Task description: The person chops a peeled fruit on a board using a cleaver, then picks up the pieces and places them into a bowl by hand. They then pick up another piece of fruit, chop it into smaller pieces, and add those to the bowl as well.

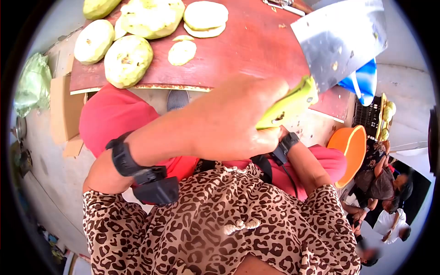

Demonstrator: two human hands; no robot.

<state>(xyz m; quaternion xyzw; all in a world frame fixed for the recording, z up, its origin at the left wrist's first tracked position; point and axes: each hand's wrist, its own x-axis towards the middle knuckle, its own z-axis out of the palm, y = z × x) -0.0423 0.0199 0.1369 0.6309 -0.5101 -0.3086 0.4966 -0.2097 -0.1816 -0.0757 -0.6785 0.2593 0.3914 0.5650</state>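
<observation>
My left hand (233, 117) reaches across from the left with its fingers wrapped round the yellow-green handle of a cleaver (343, 43). The wide metal blade, specked with bits, points to the upper right over the red table (256, 50). My right hand (283, 132) is almost wholly hidden behind the left one, and its fingers cannot be made out. Large peeled pale-green fruits (128, 62) lie at the table's left, beside stacked cut pieces (206, 18) and a small round slice (182, 53).
A metal tool (285, 6) lies at the table's far edge. Rightward are a blue-and-white object (364, 82), a black crate (366, 114) and an orange tub (352, 153). Several people (378, 183) are at the lower right. A cardboard box (62, 110) and green plastic bag (34, 85) stand left.
</observation>
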